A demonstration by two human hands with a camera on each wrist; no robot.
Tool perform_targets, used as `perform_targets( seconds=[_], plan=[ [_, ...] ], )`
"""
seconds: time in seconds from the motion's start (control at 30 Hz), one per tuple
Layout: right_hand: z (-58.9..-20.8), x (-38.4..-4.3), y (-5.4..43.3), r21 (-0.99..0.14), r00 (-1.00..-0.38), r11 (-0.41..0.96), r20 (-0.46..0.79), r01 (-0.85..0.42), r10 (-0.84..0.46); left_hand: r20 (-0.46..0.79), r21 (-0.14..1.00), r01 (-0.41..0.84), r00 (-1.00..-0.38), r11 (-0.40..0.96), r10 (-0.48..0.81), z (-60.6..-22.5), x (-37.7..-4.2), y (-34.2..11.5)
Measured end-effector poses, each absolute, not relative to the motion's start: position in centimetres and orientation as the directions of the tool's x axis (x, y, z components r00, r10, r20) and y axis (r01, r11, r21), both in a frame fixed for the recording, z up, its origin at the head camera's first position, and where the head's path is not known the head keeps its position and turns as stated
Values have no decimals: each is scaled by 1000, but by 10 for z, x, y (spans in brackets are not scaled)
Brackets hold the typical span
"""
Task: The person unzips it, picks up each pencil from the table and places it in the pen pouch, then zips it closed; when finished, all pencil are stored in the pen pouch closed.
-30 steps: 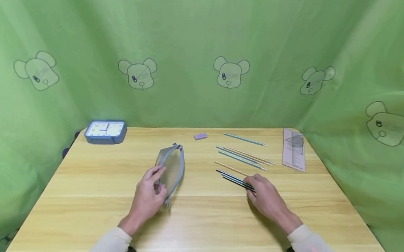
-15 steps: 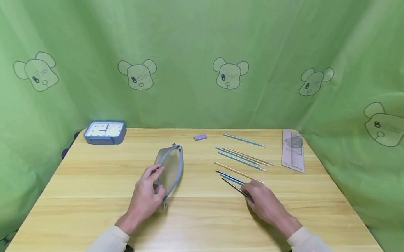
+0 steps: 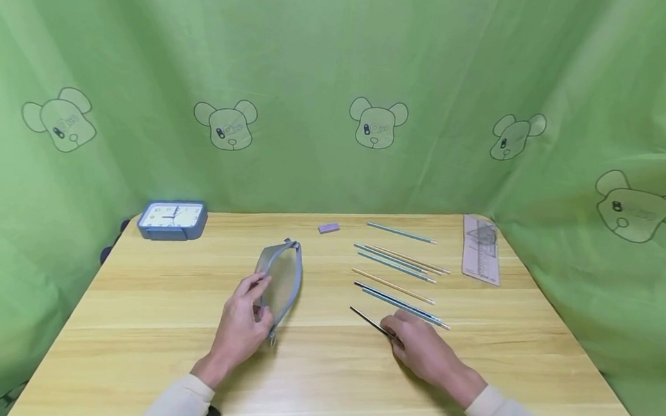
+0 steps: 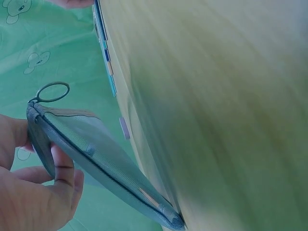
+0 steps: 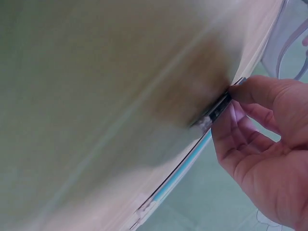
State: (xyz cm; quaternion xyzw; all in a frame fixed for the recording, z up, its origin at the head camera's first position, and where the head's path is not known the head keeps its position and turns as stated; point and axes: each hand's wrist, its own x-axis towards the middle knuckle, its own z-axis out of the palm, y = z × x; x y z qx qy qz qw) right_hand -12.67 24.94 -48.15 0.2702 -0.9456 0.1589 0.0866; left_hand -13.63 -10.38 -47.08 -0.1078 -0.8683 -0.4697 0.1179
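Observation:
My left hand (image 3: 241, 330) grips the near side of a grey-blue zip pencil case (image 3: 284, 279), whose mouth gapes open. In the left wrist view the thumb and fingers pinch the edge of the pencil case (image 4: 113, 168) beside its zip ring (image 4: 54, 91). To the right, my right hand (image 3: 424, 353) pinches a dark pencil (image 3: 368, 318) close to the tabletop, its far end pointing left at the case. Thumb and fingertips close on the dark pencil (image 5: 219, 109) in the right wrist view. Just beyond that hand lie a blue pencil (image 3: 406, 306) and a dark one, side by side.
Farther back are a yellow pencil (image 3: 393, 285), a group of blue and yellow pencils (image 3: 399, 260) and a lone blue pencil (image 3: 402, 233). A purple eraser (image 3: 328, 228), a blue clock (image 3: 172, 219) and a ruler set (image 3: 482, 254) lie along the table's back.
My right hand has drawn one dark pencil away from the nearest bunch, toward me and slightly left. The blue pencil and a dark one stay behind. The left hand keeps holding the case.

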Motion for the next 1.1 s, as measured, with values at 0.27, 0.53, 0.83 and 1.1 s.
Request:
perform_targets(
  seconds=[0.27,0.53,0.83,1.1],
  plan=[
    [-481,-122,241,-353,-860,784,207,-511,-467,317,781,304,-946,546,74,-472,-136,-104],
    [-462,-126,232,-582,-946,747,172,-322,-274,304,779,290,-950,556,70,-469,-135,-105],
    [-432,-149,209,-765,-978,610,165,-207,-126,292,791,285,-954,542,75,-471,-134,-101],
    [-430,-160,144,-924,-973,382,-91,3,-213,274,808,274,-958,522,78,-472,-134,-95]
  ],
)
